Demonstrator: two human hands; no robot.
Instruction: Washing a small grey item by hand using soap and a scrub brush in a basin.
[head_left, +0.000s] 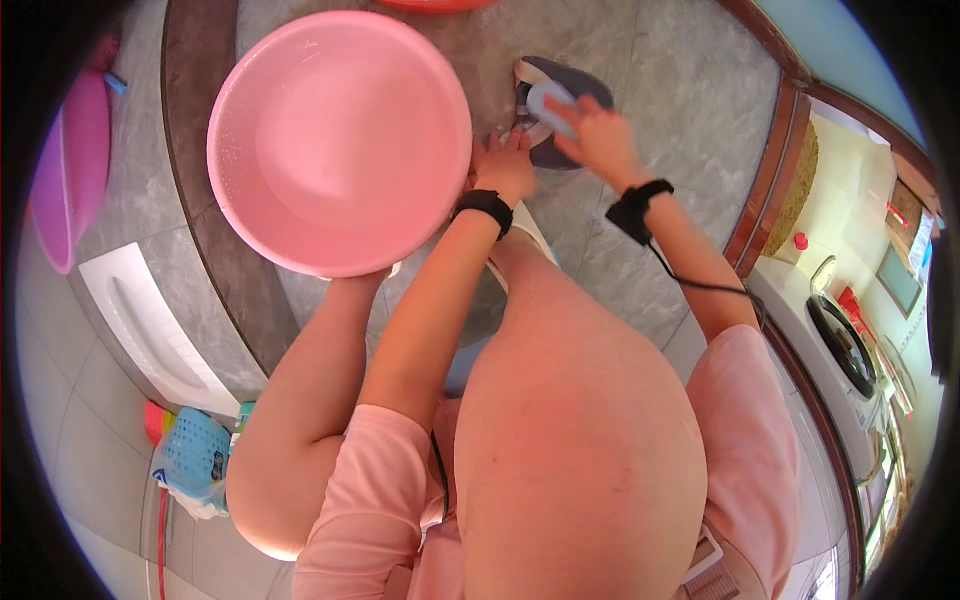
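Observation:
My right hand (602, 144) grips a pale blue scrubbing brush (550, 105), held down against dark grey footwear on the tiled floor. One dark grey shoe part (589, 81) shows beyond the brush, and another dark piece (555, 155) lies nearer me; whether they are one shoe or two I cannot tell. With fingers pressed on the pale edge of the footwear, my left hand (507, 169) steadies it beside the basin. The large pink plastic basin (337, 142) stands at left, touching or nearly touching that hand. The brush's bristles are hidden.
A purple tub (90, 150) is at far left, above a white squat toilet (154, 330). A blue perforated basket (196, 442) sits lower left. At right, beyond a brown door frame (769, 172), is a white washing machine (810, 337). A red rim (439, 4) shows at the top.

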